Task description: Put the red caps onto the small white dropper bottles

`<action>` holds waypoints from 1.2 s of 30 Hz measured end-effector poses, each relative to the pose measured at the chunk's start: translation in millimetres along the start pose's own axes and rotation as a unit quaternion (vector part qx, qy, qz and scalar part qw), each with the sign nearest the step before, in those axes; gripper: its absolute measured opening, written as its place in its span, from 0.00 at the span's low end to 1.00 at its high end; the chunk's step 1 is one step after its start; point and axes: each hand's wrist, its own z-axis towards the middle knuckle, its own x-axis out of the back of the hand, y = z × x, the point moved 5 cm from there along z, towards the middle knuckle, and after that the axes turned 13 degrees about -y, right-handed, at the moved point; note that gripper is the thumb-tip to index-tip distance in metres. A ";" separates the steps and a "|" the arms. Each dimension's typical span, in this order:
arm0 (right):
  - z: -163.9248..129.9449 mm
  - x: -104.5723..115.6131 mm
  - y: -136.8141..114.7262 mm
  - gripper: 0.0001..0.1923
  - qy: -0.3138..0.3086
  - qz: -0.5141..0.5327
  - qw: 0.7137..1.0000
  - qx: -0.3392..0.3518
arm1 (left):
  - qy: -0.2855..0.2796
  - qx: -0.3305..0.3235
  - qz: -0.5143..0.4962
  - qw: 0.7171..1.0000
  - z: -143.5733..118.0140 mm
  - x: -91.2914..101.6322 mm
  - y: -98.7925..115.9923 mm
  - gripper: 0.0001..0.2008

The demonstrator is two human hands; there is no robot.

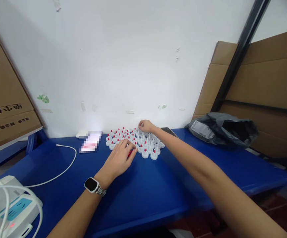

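Observation:
Many white nozzle caps (145,154) stand upright in a cluster against the wall. Small red tips cover the nozzles toward the left and front; several at the right and back have bare white nozzles. My left hand (120,158), wearing a watch, curls at the cluster's front edge, with small red caps (130,153) showing between thumb and fingers. Over the back of the cluster, my right hand (146,126) is closed in a pinch above the nozzles. Whatever lies between its fingertips is too small to make out.
Left of the cluster lies a blurred-out phone-like rectangle (91,142) on the blue table (143,195). A white cable (71,162) runs to a power strip (17,205). A grey plastic bag (223,129) sits at right, with a dark flat object (168,131) behind my right forearm. Cardboard stands on both sides.

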 end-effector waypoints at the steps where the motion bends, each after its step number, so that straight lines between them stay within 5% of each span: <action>1: -3.9 -0.8 -2.7 0.12 0.006 -0.004 1.000 0.004 | 0.000 0.000 0.001 1.000 0.1 0.1 -0.3 0.15; 11: -54.7 3.6 -31.4 0.08 0.073 0.016 0.996 0.042 | 0.041 0.023 0.017 0.999 -3.6 8.2 -5.5 0.13; 16: -115.4 4.1 -67.3 0.08 0.146 0.176 0.965 0.127 | 0.086 0.034 0.020 0.996 -6.5 14.7 -9.0 0.18; 21: -154.7 -7.1 -96.1 0.11 0.127 0.234 0.947 0.181 | 0.040 0.021 0.003 0.999 -6.6 8.9 -12.4 0.14; 29: -162.0 -22.2 -103.1 0.09 0.072 -0.114 0.971 0.195 | 0.047 0.033 -0.012 0.998 -10.1 11.3 -25.4 0.17; 36: -152.6 -34.9 -108.2 0.09 0.046 -0.194 0.962 0.186 | 0.012 0.034 -0.006 0.999 -10.6 11.7 -14.9 0.16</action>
